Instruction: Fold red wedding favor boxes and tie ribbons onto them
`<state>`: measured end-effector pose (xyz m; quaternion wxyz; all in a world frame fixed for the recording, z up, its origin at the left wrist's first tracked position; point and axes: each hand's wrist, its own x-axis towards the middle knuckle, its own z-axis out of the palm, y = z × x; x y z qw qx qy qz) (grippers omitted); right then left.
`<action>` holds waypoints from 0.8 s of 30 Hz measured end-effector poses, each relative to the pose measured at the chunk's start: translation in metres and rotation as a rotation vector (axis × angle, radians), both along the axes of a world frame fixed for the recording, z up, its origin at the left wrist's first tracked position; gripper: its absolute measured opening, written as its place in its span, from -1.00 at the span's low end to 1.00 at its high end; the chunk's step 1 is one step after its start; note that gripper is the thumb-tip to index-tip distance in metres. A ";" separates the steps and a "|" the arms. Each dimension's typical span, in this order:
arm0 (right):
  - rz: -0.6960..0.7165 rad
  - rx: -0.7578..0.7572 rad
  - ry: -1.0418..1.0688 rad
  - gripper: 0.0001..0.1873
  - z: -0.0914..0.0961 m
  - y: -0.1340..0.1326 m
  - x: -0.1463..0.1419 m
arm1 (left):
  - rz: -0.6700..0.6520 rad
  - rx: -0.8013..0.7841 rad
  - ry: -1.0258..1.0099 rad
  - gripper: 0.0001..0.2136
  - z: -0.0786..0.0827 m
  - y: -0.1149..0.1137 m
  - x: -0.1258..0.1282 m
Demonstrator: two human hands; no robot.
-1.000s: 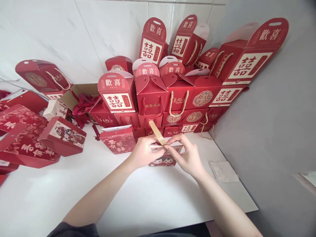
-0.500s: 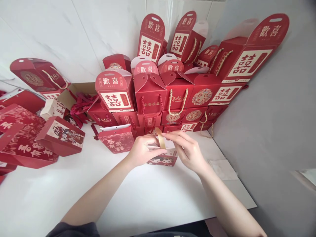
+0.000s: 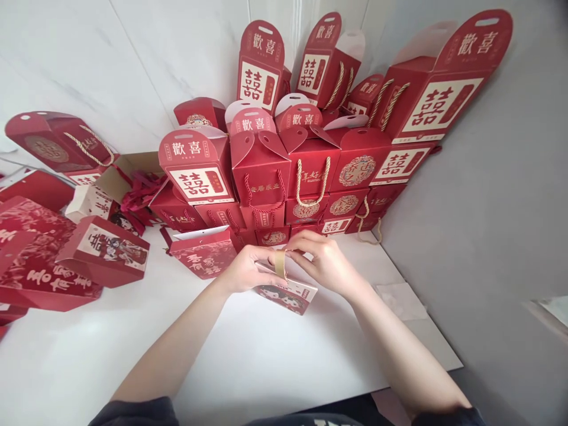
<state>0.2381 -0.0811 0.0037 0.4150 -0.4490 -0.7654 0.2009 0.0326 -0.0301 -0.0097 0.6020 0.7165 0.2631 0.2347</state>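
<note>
A small red-and-white gift box (image 3: pixel 286 299) with cartoon figures on its front sits tilted on the white table between my hands. A gold ribbon (image 3: pixel 280 264) loops over its top edge. My left hand (image 3: pixel 248 269) pinches that top edge, thumb on the front and fingers behind. Close against the ribbon's right side, my right hand (image 3: pixel 326 257) has its fingers curled together at the ribbon; its fingertips are partly hidden. To the left of my left hand stands a red gift bag (image 3: pixel 204 254) with white lettering.
Stacked red gift boxes (image 3: pixel 261 171) with rope handles line the wall behind my hands. At the left stand more red boxes (image 3: pixel 106 251) and a cardboard carton (image 3: pixel 119 171) holding dark red ribbons (image 3: pixel 144 189). A pale flat sheet (image 3: pixel 402 300) lies near the table's right edge.
The small box has turned and tilted, showing more of its front. My right hand's fingers have curled in behind the ribbon. The view has shifted slightly.
</note>
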 end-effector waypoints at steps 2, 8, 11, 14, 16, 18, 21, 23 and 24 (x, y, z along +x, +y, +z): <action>-0.017 -0.146 0.082 -0.82 0.000 -0.006 -0.002 | 0.018 -0.025 -0.006 -0.75 -0.002 0.001 0.000; 0.003 -0.445 0.372 -0.75 -0.001 -0.018 -0.004 | 0.092 0.099 -0.022 -0.76 -0.008 0.004 0.000; -0.013 -0.460 0.412 -0.76 -0.004 -0.018 -0.006 | 0.109 0.141 -0.029 -0.76 -0.008 0.004 0.000; -0.041 -0.471 0.407 -0.78 -0.003 -0.019 -0.008 | 0.108 0.125 -0.038 -0.78 -0.006 0.003 0.000; -0.052 -0.466 0.401 -0.80 -0.001 -0.021 -0.009 | 0.107 0.112 -0.037 -0.77 -0.005 0.001 0.001; -0.054 -0.457 0.395 -0.82 0.001 -0.023 -0.008 | 0.109 0.111 -0.030 -0.75 -0.003 0.000 0.001; -0.047 -0.461 0.383 -0.82 0.004 -0.025 -0.007 | 0.115 0.131 -0.018 -0.73 -0.001 -0.001 0.002; -0.055 -0.467 0.376 -0.82 0.004 -0.026 -0.007 | 0.122 0.150 -0.007 -0.74 0.000 -0.001 0.002; -0.061 -0.468 0.372 -0.82 0.004 -0.026 -0.007 | 0.123 0.157 -0.004 -0.74 0.000 -0.001 0.002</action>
